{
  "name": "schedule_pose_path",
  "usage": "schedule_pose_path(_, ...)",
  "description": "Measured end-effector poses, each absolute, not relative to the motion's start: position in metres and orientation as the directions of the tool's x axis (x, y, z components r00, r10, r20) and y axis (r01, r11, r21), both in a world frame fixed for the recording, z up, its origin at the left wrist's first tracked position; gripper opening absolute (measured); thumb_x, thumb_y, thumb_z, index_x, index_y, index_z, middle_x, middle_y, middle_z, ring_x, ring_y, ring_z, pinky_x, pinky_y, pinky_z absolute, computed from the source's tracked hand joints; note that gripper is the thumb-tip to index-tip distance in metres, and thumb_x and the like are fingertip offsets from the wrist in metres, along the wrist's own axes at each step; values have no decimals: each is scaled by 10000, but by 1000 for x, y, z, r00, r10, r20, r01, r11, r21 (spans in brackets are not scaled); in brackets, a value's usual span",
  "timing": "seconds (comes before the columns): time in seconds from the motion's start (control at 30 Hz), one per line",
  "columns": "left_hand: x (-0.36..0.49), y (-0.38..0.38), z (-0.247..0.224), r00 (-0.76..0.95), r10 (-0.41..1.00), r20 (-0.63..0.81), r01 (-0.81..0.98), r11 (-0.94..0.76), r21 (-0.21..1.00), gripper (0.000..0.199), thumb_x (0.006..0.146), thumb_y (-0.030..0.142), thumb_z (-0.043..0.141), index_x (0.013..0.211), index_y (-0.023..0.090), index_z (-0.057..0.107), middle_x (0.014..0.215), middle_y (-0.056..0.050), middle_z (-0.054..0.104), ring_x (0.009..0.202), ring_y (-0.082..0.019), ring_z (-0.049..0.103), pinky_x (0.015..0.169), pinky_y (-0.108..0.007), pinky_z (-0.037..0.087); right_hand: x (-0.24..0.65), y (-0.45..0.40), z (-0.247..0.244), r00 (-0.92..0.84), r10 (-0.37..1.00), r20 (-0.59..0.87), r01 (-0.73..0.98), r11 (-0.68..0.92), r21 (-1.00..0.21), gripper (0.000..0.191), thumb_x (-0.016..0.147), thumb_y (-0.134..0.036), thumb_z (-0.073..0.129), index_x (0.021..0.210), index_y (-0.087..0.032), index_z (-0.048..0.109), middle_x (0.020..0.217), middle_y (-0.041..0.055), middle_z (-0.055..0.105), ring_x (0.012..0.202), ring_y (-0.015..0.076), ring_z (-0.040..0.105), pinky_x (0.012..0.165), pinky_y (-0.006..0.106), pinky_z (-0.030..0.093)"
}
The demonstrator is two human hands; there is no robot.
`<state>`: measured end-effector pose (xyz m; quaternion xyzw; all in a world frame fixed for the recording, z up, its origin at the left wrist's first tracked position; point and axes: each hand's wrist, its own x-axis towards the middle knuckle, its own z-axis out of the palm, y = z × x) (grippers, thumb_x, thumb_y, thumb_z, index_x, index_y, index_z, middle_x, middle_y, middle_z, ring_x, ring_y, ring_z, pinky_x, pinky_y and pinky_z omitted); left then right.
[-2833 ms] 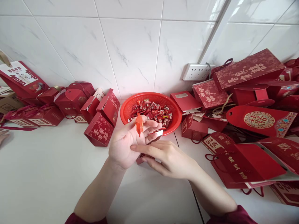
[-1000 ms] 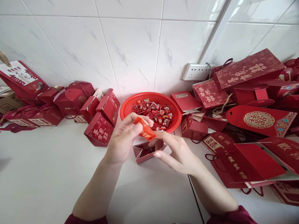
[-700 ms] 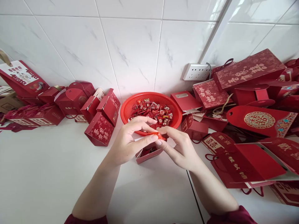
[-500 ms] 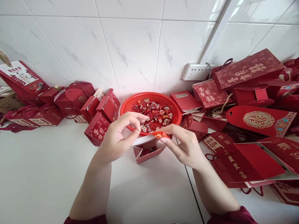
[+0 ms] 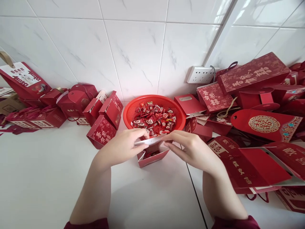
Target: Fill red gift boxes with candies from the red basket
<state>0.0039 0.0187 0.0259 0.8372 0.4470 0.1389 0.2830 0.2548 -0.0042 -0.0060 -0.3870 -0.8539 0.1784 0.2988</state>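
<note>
A small red paper gift box [image 5: 153,159] stands open on the white table, with red-wrapped candies [image 5: 151,154] inside. My left hand [image 5: 124,143] pinches the left part of its raised white-lined flap [image 5: 152,140], thumb in front and fingers behind. At the flap's right end is my right hand [image 5: 188,144], its thumb and fingers around the edge; no candy shows in it. Just behind the box sits a red plastic basket [image 5: 128,109] holding many red-wrapped candies [image 5: 154,119].
Closed red boxes [image 5: 101,132] line the wall on the left. Piled at the right are many red boxes and bags [image 5: 254,74], some overlapping. A white power strip [image 5: 201,74] rests against the tiled wall [image 5: 135,47]. A dark seam [image 5: 196,192] crosses the table.
The red-wrapped candy has left my right hand, and I cannot see where it landed. Both hands have come down onto the box's flap, my left hand closing on it.
</note>
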Motion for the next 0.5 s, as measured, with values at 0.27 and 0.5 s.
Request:
schedule_pose_path(0.27,12,19,21,606,781,-149,681,-413,604,150,882,321,547,895,230,665,779,-15,666,653,-186,586,560,-270,339,285,-1,0,-250,857,450,774,456,-439,172,992,-245,530,1084,-222,674,1026,56,722,882,206,676,779,316,516)
schedule_pose_path(0.5,12,16,16,663,676,-322,688,-382,617,511,726,432,743,1211,290,666,1172,-35,701,1050,-294,637,738,-288,449,281,-11,6,-401,830,387,668,554,-496,207,1011,-320,507,1061,-207,672,995,77,722,852,201,678,757,306,527)
